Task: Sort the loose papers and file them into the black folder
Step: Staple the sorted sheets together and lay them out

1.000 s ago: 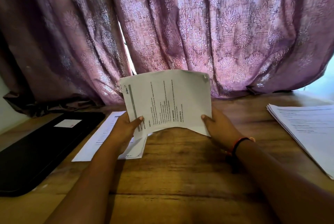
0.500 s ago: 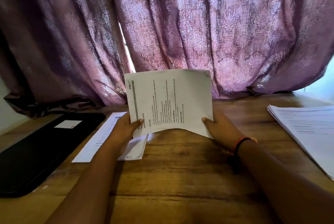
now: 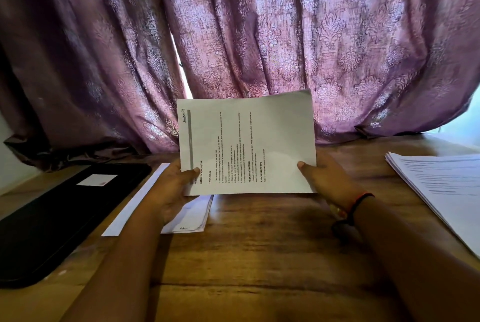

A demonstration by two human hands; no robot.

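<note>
I hold a printed sheet of paper upright above the wooden table, its text turned sideways. My left hand pinches its lower left corner and my right hand grips its lower right corner. Under my left hand a small pile of sorted papers lies flat on the table. The black folder lies closed at the left, with a white label on its cover. A thick stack of loose papers rests at the right edge.
The wooden table stretches toward me between my forearms. A purple patterned curtain hangs along the far edge of the table and bunches onto it at the left. A dark and red band circles my right wrist.
The sheet has straightened and flattened between my hands and faces me more squarely. Both hands keep their hold on its lower corners.
</note>
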